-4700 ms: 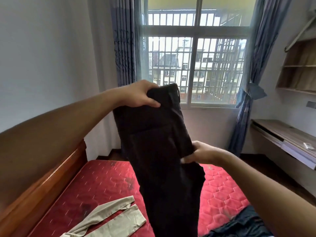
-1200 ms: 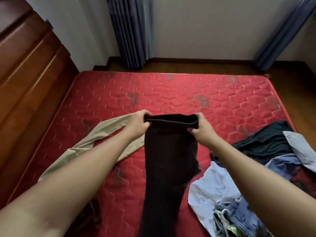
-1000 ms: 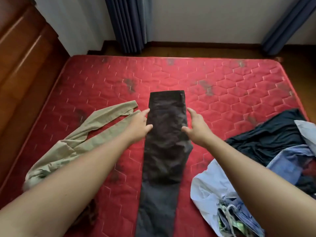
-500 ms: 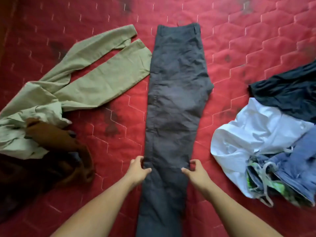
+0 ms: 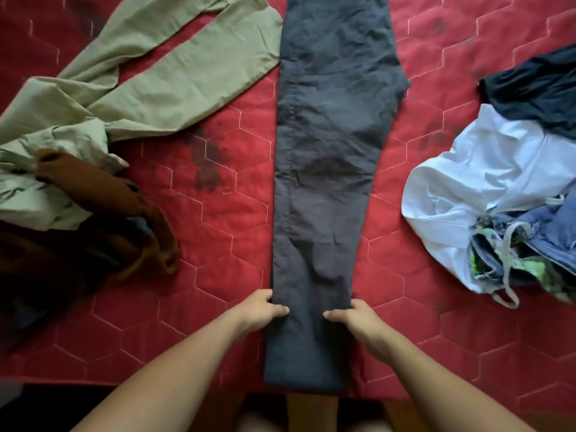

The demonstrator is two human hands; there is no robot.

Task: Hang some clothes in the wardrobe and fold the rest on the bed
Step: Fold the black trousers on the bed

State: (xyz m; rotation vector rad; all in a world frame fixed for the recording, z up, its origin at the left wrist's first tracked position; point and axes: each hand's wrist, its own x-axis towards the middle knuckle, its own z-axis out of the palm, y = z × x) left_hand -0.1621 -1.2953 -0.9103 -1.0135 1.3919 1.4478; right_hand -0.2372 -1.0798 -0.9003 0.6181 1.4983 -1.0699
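Hands have slid down the dark trousers (image 5: 327, 151) toward the hem since half a second ago. The view has dropped with them, so the waistband is now cut off at the top.

- Position: trousers lie flat, leg on leg, lengthwise down the middle of the red mattress (image 5: 224, 244), hem right at its near edge.
- Left hand (image 5: 261, 310): on the trousers' left edge, a short way up from the mattress's near edge, thumb lying on top of the cloth. Can't tell if the fingers are tucked under or just pressing.
- Right hand (image 5: 355, 319): mirrors it on the right edge. Same answer, grip vs. flat press not readable.
- Elsewhere on the mattress: khaki trousers (image 5: 174, 76) and a brown garment (image 5: 103, 194) on its left side, white shirt (image 5: 473, 182) and blue denim (image 5: 545, 229) heaped on its right side.

Handling, my read: light woven cloth, limp, no spring, already creased. The quilted mattress should give enough friction that it won't skate. The seat bulges out on the right, so that edge isn't straight.

Best hold is probably the two hem corners, pinching both leg layers together, then carrying them up to the waistband. Pinch only the top layer and the legs will likely shear apart.
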